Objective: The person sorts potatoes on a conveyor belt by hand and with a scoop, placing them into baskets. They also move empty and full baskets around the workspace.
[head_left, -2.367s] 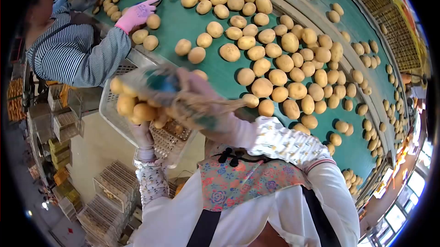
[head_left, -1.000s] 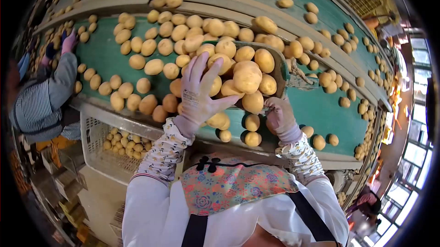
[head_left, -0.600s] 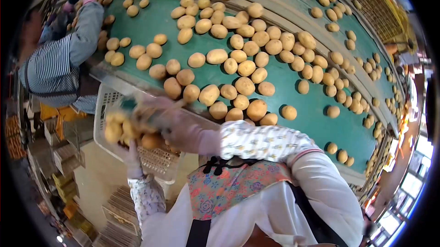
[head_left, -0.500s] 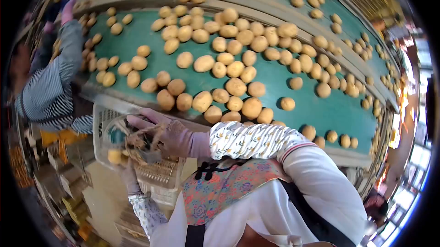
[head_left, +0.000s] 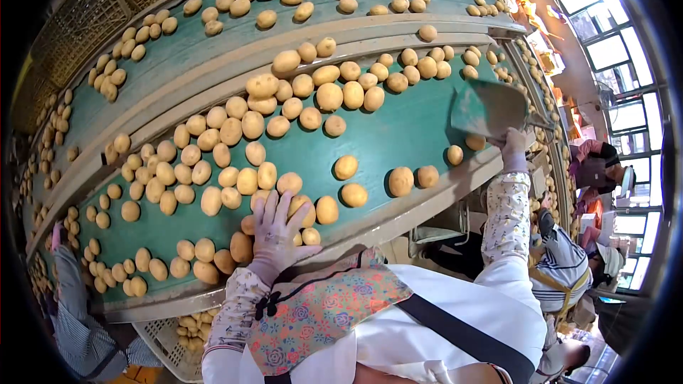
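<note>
My left hand wears a pale, dusty glove. Its fingers are spread over potatoes at the near edge of the green conveyor belt, touching some of them. Held out to the right, my right hand is closed around the near end of a broad grey-green scoop. The scoop is tilted above the belt's right part and slightly blurred. A loose potato lies close to it. Between my hands are a few scattered potatoes, including one near the rail. Thicker groups lie left and behind.
A raised metal divider separates a second belt with potatoes. Below the near rail stands a white plastic basket of potatoes. A co-worker's striped sleeve is at left; other people are at right. Slatted brown crates stand behind.
The view has swung right. My hands have left the white basket, where they were around a brown, stringy bundle. My left hand is now on potatoes; my right now holds the scoop.
</note>
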The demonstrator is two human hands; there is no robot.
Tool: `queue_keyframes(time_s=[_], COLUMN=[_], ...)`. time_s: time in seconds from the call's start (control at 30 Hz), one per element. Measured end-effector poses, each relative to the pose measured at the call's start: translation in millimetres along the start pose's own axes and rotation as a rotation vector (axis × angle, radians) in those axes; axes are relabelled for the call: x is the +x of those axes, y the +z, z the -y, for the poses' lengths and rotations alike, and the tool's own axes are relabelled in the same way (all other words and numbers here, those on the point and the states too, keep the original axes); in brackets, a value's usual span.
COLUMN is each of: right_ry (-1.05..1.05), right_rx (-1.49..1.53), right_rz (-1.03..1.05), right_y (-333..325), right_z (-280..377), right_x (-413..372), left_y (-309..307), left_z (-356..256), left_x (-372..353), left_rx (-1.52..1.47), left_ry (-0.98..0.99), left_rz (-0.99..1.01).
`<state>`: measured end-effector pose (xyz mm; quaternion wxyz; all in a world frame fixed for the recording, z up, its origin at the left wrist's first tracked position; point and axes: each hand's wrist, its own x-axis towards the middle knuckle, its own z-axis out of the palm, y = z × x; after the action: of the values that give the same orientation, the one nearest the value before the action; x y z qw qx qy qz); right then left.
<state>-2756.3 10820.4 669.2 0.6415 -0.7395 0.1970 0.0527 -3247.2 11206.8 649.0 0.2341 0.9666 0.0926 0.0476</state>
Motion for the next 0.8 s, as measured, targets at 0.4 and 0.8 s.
queue_keyframes(time_s=[0.4, 0.8], right_ry=[0.156, -0.559], right_rx=[-0.268, -0.219], right_rz=[0.941, 1.421], right_y=[260.6, 360.3], right_z=[-57.2, -178.6], right_x=[-160.2, -410.9], left_y=[-61.4, -110.1], left_z=[155.0, 178.4], left_x=[-60.7, -84.4], left_rx=[-0.057, -0.14], left_ry=[-0.604, -0.63], left_rz=[-0.474, -0.608])
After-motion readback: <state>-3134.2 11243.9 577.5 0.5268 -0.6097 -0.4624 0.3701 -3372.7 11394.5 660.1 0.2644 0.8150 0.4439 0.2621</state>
